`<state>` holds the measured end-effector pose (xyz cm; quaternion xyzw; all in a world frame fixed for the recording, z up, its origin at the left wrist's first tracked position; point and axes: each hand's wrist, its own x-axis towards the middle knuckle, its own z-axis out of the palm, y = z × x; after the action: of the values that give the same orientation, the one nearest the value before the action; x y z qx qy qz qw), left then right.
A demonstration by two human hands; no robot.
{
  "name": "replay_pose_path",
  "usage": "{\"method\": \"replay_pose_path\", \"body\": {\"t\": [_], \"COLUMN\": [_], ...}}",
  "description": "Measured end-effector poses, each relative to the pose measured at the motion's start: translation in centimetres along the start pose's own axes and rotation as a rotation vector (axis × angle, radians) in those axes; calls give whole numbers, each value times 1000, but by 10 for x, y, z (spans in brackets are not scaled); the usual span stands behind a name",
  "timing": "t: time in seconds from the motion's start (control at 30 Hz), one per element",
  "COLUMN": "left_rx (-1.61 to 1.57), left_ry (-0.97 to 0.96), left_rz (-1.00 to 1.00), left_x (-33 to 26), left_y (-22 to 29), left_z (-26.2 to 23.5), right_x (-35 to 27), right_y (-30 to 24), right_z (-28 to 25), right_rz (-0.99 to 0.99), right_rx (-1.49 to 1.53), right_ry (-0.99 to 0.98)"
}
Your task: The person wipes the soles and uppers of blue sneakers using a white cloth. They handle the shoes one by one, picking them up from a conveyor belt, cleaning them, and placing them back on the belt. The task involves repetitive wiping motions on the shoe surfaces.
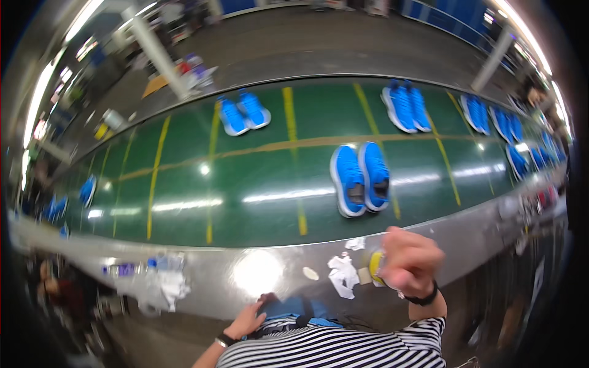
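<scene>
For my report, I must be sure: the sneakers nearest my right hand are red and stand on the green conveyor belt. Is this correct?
Not quite: the head view shows the sneakers nearest your right hand are blue, not red. They do stand on the green conveyor belt.

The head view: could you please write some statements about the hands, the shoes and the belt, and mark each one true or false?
1. The green belt is crossed by yellow lines. True.
2. The pair of shoes nearest to the person's hands is red. False: these are blue shoes.
3. There is a black band on the wrist of the right hand. True.
4. The left hand holds a shoe above the belt. False: it is low in the picture, near the striped shirt, with no shoe in it.
5. A yellow round thing shows next to the right hand. True.
</scene>
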<state>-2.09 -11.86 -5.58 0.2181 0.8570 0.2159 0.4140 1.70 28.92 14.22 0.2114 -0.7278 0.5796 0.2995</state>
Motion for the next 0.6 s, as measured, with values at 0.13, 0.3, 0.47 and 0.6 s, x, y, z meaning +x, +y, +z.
{"method": "replay_pose_path", "body": {"t": [0.13, 0.3, 0.47, 0.6], "left_rx": [32, 25, -141, -175], "left_ry": [20, 103, 190, 365], "left_rz": [132, 97, 58, 82], "left_x": [-9, -45, -97, -137], "left_y": [-5, -33, -104, -194], "left_z": [-10, -25, -31, -40], "right_x": [44, 66, 99, 129], "right_y": [-36, -95, -111, -94], "right_z": [70, 154, 249, 350], "right_rz": [-475, -217, -320, -500], "right_rx": [192, 489, 739, 883], "right_ry": [345, 88, -195, -494]}}
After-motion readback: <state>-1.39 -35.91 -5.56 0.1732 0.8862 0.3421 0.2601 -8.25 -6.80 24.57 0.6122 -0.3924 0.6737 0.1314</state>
